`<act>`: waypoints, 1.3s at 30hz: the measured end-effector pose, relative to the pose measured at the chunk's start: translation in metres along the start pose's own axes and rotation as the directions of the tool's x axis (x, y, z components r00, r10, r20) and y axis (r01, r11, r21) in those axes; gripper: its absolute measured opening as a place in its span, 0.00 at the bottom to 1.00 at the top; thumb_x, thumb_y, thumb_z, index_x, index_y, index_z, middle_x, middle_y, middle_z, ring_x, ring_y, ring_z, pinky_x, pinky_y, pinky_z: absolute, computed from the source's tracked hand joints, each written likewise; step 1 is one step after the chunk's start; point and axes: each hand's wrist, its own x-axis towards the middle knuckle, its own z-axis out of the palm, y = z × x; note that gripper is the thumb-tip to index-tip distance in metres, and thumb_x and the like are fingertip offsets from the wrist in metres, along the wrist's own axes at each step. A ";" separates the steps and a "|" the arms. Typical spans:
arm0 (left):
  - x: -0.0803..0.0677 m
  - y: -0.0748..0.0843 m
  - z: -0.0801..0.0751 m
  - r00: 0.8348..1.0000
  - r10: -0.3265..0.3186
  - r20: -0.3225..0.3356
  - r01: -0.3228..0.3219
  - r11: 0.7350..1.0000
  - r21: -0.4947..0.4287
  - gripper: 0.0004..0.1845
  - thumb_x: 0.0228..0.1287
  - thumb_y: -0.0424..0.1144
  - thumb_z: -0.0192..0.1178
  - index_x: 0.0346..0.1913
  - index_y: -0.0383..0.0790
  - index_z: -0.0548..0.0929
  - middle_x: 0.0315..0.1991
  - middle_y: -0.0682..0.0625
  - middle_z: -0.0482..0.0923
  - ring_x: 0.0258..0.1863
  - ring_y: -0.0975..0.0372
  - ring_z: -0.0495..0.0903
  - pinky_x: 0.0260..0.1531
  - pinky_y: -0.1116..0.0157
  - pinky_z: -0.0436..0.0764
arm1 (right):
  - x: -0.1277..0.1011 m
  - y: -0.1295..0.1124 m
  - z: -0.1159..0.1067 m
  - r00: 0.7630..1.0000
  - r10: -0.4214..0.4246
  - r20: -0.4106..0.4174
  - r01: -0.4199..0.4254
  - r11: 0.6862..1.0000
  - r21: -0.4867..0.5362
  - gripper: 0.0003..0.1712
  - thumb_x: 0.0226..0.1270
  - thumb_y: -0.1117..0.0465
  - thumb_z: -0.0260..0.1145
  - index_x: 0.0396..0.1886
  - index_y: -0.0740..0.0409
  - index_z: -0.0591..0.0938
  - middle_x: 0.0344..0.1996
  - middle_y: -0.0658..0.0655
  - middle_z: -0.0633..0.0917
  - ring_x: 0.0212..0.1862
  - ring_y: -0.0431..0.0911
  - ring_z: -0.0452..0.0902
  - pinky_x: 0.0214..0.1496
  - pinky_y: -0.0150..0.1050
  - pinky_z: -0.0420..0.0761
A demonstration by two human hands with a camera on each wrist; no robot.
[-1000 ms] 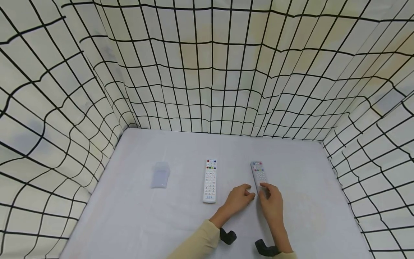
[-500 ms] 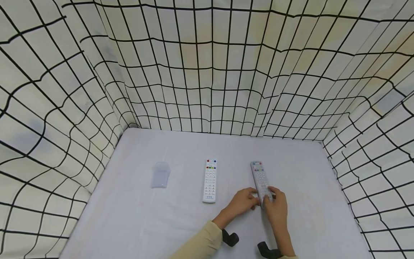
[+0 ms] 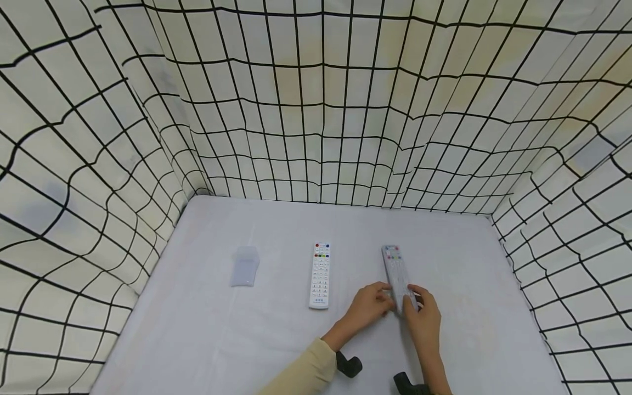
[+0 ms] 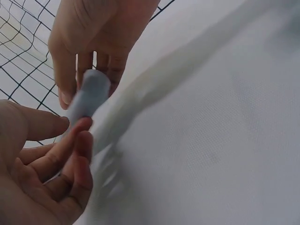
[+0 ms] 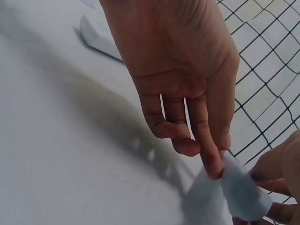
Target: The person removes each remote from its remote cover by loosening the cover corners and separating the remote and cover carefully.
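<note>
A beige sleeve (image 3: 303, 370) comes in from 7 o'clock, with a black elbow-shaped piece (image 3: 349, 365) at its wrist and another black elbow-shaped piece (image 3: 410, 385) at the other wrist. The left hand (image 3: 369, 305), at 8 o'clock of a slim pale-grey remote control (image 3: 394, 264) with coloured buttons, pinches its near end between thumb and curled fingers. The right hand (image 3: 423, 319), at 5 o'clock, grips that same end, thumb on top. The remote's far end points to 11 o'clock and its face looks hazy. Well apart at 9 o'clock, a white oblong remote (image 3: 320, 276) lies on the white cloth-covered table (image 3: 469, 307); farther that way lies a translucent bluish plastic sleeve (image 3: 244, 267). At 12 o'clock stands a pale wall with black grid lines (image 3: 357, 122).
</note>
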 end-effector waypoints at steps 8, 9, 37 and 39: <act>0.000 0.008 -0.008 0.986 0.126 -0.106 -0.119 0.990 0.069 0.20 0.64 0.30 0.71 0.58 0.33 0.82 0.39 0.47 0.91 0.32 0.71 0.82 0.34 0.76 0.79 | 0.001 -0.022 -0.006 1.000 -0.015 -0.025 0.017 0.996 0.092 0.12 0.77 0.65 0.61 0.54 0.62 0.84 0.55 0.62 0.86 0.56 0.44 0.78 0.45 0.14 0.70; 0.000 0.009 -0.009 0.984 0.128 -0.121 -0.117 0.989 0.088 0.20 0.64 0.32 0.72 0.58 0.35 0.82 0.39 0.48 0.91 0.32 0.72 0.81 0.33 0.76 0.78 | 0.001 -0.025 -0.007 1.000 -0.016 -0.023 0.018 0.995 0.099 0.12 0.78 0.65 0.60 0.54 0.63 0.84 0.55 0.62 0.86 0.55 0.42 0.78 0.45 0.14 0.71; -0.010 0.025 -0.039 0.691 0.657 -0.301 -0.551 0.749 0.369 0.12 0.74 0.39 0.64 0.54 0.39 0.82 0.47 0.50 0.87 0.44 0.63 0.87 0.47 0.70 0.85 | -0.005 -0.081 -0.033 0.973 -0.168 0.161 0.089 0.909 0.408 0.18 0.83 0.59 0.58 0.65 0.60 0.79 0.53 0.48 0.84 0.47 0.39 0.83 0.51 0.28 0.83; -0.012 0.025 -0.041 0.749 0.567 -0.343 -0.507 0.823 0.254 0.11 0.75 0.39 0.63 0.54 0.39 0.83 0.45 0.48 0.88 0.40 0.63 0.87 0.42 0.69 0.86 | -0.006 -0.082 -0.030 0.967 -0.186 0.176 0.098 0.905 0.415 0.20 0.82 0.60 0.60 0.67 0.60 0.77 0.54 0.51 0.84 0.49 0.38 0.82 0.51 0.27 0.83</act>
